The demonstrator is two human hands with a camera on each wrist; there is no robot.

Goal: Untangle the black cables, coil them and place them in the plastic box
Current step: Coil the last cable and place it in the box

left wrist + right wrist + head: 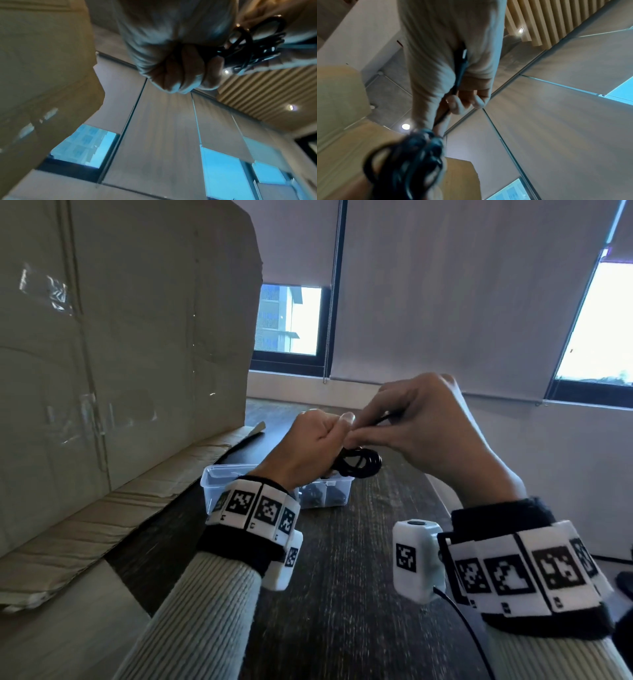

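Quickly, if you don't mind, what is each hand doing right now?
Left hand: closed, gripping the coiled black cable.
Right hand: closed, pinching the same cable's loose end.

Big cardboard box (120, 344) walls off the whole left side, its flap (113, 508) sprawling over the table's (342, 594) left edge. The plastic box (219, 474) sits just right of the flap. The near and right tabletop is open for hands.
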